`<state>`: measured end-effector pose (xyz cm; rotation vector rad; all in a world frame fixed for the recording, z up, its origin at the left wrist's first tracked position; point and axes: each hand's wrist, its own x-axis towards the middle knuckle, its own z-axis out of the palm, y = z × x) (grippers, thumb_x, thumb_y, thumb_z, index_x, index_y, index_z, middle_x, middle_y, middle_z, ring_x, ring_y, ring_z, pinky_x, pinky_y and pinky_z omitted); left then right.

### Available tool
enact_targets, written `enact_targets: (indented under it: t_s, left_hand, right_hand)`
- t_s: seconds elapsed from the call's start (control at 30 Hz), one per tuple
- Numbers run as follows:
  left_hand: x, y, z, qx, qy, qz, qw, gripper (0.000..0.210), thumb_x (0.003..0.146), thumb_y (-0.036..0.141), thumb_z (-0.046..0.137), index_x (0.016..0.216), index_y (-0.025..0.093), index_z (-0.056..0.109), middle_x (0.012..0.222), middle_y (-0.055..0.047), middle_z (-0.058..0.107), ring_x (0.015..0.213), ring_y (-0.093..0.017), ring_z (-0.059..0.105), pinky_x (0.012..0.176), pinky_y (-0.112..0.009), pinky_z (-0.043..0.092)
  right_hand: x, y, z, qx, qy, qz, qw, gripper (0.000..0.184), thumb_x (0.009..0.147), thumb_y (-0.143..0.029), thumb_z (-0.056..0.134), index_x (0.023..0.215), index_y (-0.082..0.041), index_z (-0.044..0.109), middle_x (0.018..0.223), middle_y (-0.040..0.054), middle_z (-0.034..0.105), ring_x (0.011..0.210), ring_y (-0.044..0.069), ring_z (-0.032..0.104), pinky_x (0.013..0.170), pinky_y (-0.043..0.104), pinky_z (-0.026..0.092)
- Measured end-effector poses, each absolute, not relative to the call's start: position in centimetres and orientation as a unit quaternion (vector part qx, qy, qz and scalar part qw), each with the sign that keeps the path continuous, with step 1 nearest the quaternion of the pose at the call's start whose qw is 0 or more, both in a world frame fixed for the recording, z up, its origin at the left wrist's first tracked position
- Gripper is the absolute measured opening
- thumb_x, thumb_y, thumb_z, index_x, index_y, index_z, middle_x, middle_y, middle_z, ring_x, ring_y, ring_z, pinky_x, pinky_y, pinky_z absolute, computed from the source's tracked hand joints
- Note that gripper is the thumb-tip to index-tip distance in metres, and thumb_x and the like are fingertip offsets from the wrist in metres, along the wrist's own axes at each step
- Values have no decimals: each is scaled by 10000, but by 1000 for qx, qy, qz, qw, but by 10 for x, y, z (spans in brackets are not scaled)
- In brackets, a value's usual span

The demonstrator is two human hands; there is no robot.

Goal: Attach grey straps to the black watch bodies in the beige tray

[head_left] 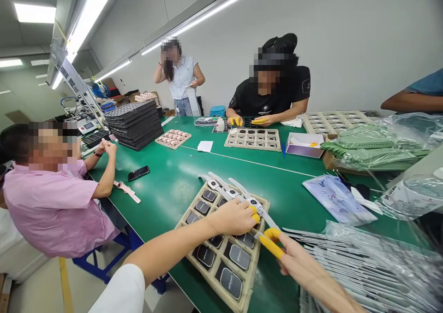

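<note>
My left hand (237,217), with yellow finger cots, is closed at the lower end of a smartwatch (254,203) with a pale strap. My right hand (282,250), also in yellow cots, pinches a small pale strap piece (259,235) close beside it. Two more watches, one with a round sensor back (233,193) and another (212,184), lie side by side across the far end of a beige tray (249,299). Square dark watch faces (231,283) sit in the tray's pockets, and my left forearm covers some of them.
Many grey straps (346,262) in plastic lie at the right, near a printed pouch (337,197) and green straps (370,142). A phone (138,173) and a pink watch (127,191) lie left. Co-workers sit and stand around the green table (166,179); black trays (133,124) are stacked behind.
</note>
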<state>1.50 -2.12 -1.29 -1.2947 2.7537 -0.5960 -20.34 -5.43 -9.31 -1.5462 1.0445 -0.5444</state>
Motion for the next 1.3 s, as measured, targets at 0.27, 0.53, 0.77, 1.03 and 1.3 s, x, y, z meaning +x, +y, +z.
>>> enact_targets:
  t_s: [0.27,0.53,0.77,1.03,1.3]
  left_hand:
    - [1,-27,29,-482,872,-77,38,67,920,167,616,865,156,653,918,-110,716,896,-283,696,634,-360,466]
    - [-21,-35,22,-531,662,396,-350,199,1028,215,399,1202,161,479,916,-43,681,665,-112,606,680,-250,525]
    - [-24,-29,-11,-429,771,278,-379,466,934,96,427,1362,193,582,1264,-121,678,1182,-226,641,1077,-419,535]
    - [-14,-30,-1,-417,795,247,-364,549,946,63,374,1431,217,579,1384,-108,661,1267,-223,636,1107,-424,546]
    - [-22,-26,-4,-440,789,204,-378,499,996,119,397,1464,203,551,1351,-136,655,1212,-233,649,1065,-424,565]
  right_hand:
    - [-206,-45,-43,-546,373,-277,697,405,823,-677,662,836,-276,607,582,21,616,537,217,550,598,358,467]
    - [-197,-31,-16,-422,354,-383,742,620,669,-772,827,900,-236,617,653,-29,589,479,116,439,465,261,401]
    - [-194,-33,-12,-449,310,-382,746,571,761,-729,783,939,-220,593,605,-44,563,443,101,425,438,240,376]
    - [-195,-40,-7,-437,271,-365,776,558,770,-692,810,868,-209,548,572,-45,594,392,67,396,412,204,331]
    - [-195,-37,3,-346,264,-374,819,545,694,-601,890,850,-211,542,556,-69,563,395,58,361,398,194,291]
